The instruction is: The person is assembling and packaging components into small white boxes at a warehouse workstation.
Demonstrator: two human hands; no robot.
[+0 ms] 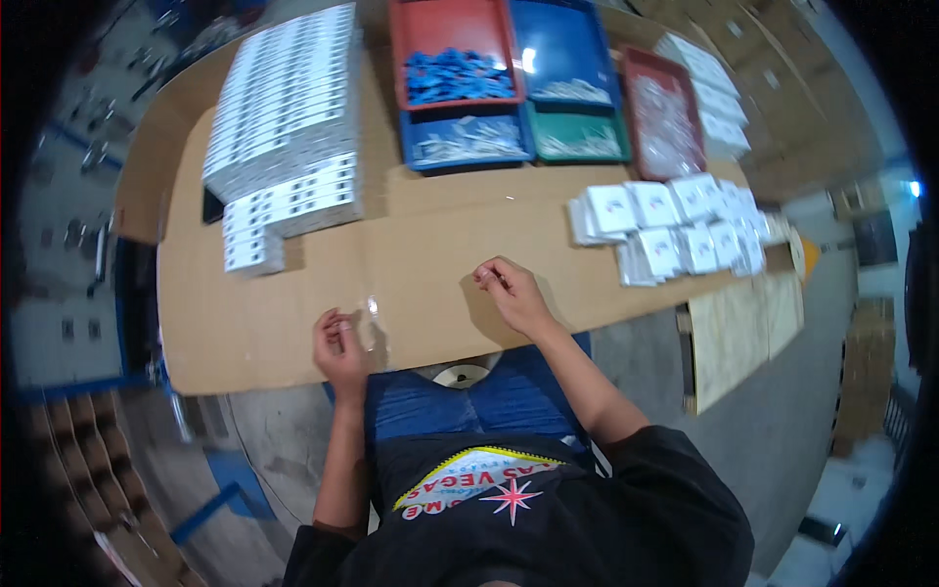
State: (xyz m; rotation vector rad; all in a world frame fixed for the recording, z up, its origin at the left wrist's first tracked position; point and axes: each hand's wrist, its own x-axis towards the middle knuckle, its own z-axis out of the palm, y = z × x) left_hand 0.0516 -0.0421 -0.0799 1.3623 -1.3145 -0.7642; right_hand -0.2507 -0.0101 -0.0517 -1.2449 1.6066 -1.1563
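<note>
My left hand hovers over or rests at the near edge of the cardboard-covered table, fingers loosely bent and the thumb apart from them. I see nothing in it. A small strip of shiny clear film or tape lies just to its right. Further right and a little farther in, my right hand is also loosely curled, its thumb off the fingers and no object visible in it. Neither hand touches the stacked goods. Nearest to the right hand is a group of small white square packets in overlapping piles.
Tall stacks of white boxes stand at the left. Along the back are a red tray of blue pieces, blue trays and a green tray of white pieces, and a dark red tray of clear bags. A wooden pallet lies right.
</note>
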